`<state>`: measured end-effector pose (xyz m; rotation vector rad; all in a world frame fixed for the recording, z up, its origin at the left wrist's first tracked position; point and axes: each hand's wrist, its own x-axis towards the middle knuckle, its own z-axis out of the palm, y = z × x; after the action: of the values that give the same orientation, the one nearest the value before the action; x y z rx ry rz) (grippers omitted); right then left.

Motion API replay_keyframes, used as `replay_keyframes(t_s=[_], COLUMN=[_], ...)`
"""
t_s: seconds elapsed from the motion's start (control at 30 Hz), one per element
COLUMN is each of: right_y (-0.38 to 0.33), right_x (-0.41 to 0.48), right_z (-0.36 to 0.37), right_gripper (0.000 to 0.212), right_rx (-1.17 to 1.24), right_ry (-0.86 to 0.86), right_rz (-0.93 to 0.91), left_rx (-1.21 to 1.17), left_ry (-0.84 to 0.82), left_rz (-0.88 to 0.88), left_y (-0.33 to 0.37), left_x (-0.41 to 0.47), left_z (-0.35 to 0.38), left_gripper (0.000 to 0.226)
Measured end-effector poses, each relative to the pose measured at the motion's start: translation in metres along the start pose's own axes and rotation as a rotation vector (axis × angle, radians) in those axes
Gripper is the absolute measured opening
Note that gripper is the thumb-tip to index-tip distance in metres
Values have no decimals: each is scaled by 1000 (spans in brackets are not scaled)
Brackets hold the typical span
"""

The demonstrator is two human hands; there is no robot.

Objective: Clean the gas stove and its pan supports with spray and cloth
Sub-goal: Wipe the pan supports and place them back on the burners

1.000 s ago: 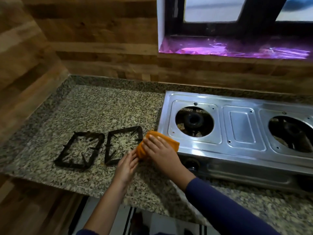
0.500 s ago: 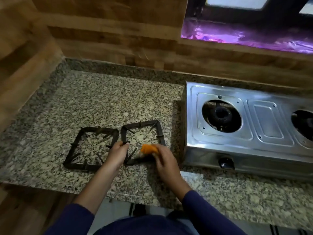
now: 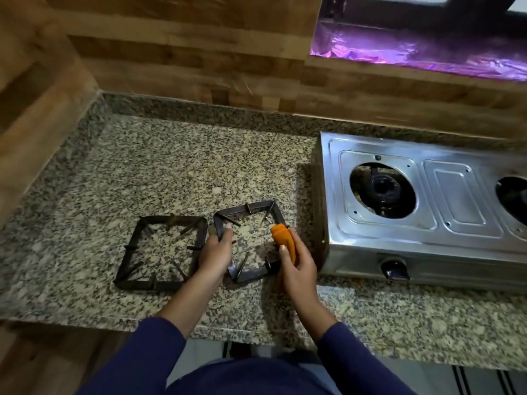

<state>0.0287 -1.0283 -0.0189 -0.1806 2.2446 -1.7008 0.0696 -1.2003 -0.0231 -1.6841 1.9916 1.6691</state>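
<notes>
Left of the half-cropped stainless-steel gas stove (image 3: 456, 195), the left grip (image 3: 215, 253) clasps a black square pan support (image 3: 245, 209), while the right grip (image 3: 299, 269) pinches a folded orange cloth (image 3: 285, 240) that hides the support's right bar.

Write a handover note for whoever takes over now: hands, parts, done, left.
Left hand grips the left bar of the right pan support.
Right hand holds the orange cloth against that support's right bar.
Left pan support lies on the counter beside it; the stove stands to the right, burners bare.
Done: both supports are off the stove.
Left: wipe both supports and the stove, then refit. No spray bottle in view.
</notes>
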Motion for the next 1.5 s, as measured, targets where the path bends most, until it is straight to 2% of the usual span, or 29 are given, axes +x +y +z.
replay_keyframes(t_s=[0.1, 0.3, 0.37, 0.53, 0.63, 0.77, 0.83, 0.9, 0.97, 1.03, 1.13, 1.2, 1.27, 1.3, 1.37, 1.43, 1.5], right_y=[-7, -11, -8, -16, -33, -69, -93, -114, -122, -116, -103, -106, -124, -137, -161, -172, -172], right_x=[-1, -21, -26, -31, -26, -7, 8, 26, 40, 49, 57, 56, 60, 63, 72, 85, 98], right_z=[-2, 15, 17, 9, -1, -29, -38, -39, -36, -40, -63, -79, -90, -93, -92, -88, -85], right_gripper=[45, 56, 57, 55, 51, 45, 51, 55, 54, 54, 47, 42, 45, 46, 46, 47, 42], right_rx=[-104, -554, -605, -573, -448, -144, -93, -212, -457, -605, -541, -386, -207, -153, -153, -283, -452], right_ry=[16, -76, -82, -215, -290, -68, -22, -98, -182, -207, -203, -91, 17, 37, -61, -282, -402], right_rz=[-45, -247, -313, -502, -598, -641, -689, -827, -1002, -1103, -1097, -958, -812, -800, -867, -974, -1054], left_rx=[83, -145, -184, -625, -790, -873, -864, -860, -879, -878, -853, -861, -887, -896, -889, -888, -865], left_ry=[96, 288, 301, 328, 344, 391, 403, 394, 384, 400, 451, 467, 450, 436, 397, 327, 304], left_rz=[48, 95, 109, -13, -28, 28, 64, 94, 128, 188, 250, 264, 273, 282, 316, 374, 448], left_y=[9, 20, 26, 40, 55, 79, 85, 90, 95, 99, 100, 97, 95, 96, 95, 96, 100], left_x=[-5, -8, -9, -15, -13, -23, -36, -50, -60, -68, -78, -81, -83, -85, -87, -91, -95], left_z=[6, 27, 29, 16, -10, -47, -58, -62, -61, -62, -67, -71, -74, -74, -72, -68, -67], left_gripper=[65, 65, 58, 54, 52, 49, 50, 54, 55, 54, 56, 55, 53, 53, 53, 53, 53])
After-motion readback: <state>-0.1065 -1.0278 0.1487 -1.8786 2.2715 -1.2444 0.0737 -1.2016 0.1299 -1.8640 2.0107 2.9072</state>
